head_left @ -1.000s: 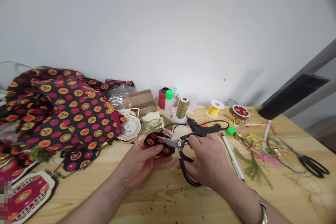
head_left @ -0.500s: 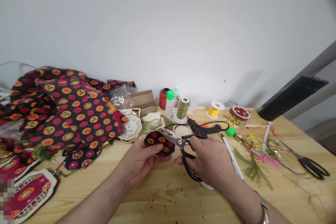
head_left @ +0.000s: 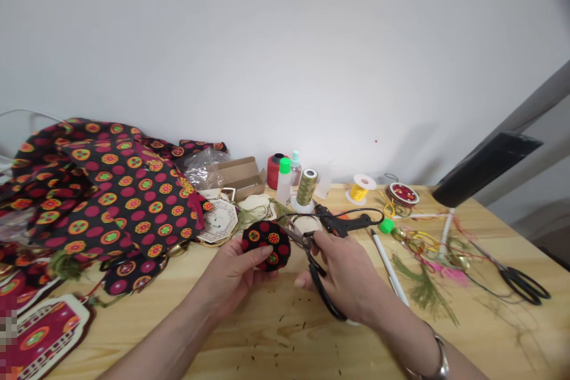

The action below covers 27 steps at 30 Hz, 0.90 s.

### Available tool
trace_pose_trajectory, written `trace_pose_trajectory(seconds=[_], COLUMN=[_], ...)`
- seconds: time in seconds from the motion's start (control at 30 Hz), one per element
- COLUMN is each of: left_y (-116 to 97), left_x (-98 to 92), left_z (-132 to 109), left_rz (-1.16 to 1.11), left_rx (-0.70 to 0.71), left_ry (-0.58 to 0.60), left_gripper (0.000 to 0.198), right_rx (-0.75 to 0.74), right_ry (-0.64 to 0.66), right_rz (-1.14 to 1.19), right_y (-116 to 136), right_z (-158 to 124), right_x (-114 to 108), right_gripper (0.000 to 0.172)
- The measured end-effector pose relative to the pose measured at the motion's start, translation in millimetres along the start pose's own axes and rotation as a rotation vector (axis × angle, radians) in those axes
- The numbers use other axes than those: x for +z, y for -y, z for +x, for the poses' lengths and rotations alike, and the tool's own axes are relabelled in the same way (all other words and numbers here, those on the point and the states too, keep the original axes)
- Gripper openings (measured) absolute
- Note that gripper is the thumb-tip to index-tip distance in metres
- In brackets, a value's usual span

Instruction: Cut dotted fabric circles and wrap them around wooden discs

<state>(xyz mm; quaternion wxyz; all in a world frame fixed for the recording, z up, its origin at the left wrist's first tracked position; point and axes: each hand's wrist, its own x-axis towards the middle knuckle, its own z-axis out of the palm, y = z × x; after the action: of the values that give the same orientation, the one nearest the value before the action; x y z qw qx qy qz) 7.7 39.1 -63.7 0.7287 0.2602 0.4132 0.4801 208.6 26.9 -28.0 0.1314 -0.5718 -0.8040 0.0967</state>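
Near the middle, my left hand [head_left: 236, 270] pinches a round black fabric piece [head_left: 266, 244] with red dots and orange flowers, thumb on top and fingers beneath. My right hand [head_left: 345, 273] is wrapped round the black handles of a pair of scissors [head_left: 324, 291]. The scissor blades point up and left, at the right edge of the fabric piece; whether they touch it is hard to tell. Small dark scraps [head_left: 285, 323] lie on the wooden table [head_left: 240, 350] below.
Patterned cloth [head_left: 129, 190] is heaped at left beside a cardboard box [head_left: 238, 177]. Behind the hands stand a green-capped bottle [head_left: 284, 184] and an olive thread spool [head_left: 307, 187]. A glue gun [head_left: 345, 222], a white pen [head_left: 390, 267] and more scissors [head_left: 523, 285] lie to the right.
The scissor blades have moved off the top of the fabric piece to its right edge. More of the fabric piece's round face now shows. The whole view has shifted slightly.
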Motion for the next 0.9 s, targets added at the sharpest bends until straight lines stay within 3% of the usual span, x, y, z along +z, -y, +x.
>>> trace_pose_trajectory(seconds=[0.43, 0.9], left_y=[1.1, 2.0], left_x=[2.9, 1.5], left_z=[-0.1, -0.8], left_rz=[0.021, 0.004], left_rx=[0.000, -0.012], left_ry=[0.031, 0.049], left_gripper=[0.028, 0.025], right_rx=[-0.053, -0.044], right_ry=[-0.117, -0.137], right_rz=[-0.071, -0.112], right_y=[-0.9, 0.5], right_z=[-2.9, -2.5], right_x=[7.5, 6.4], right_gripper=[0.046, 0.048])
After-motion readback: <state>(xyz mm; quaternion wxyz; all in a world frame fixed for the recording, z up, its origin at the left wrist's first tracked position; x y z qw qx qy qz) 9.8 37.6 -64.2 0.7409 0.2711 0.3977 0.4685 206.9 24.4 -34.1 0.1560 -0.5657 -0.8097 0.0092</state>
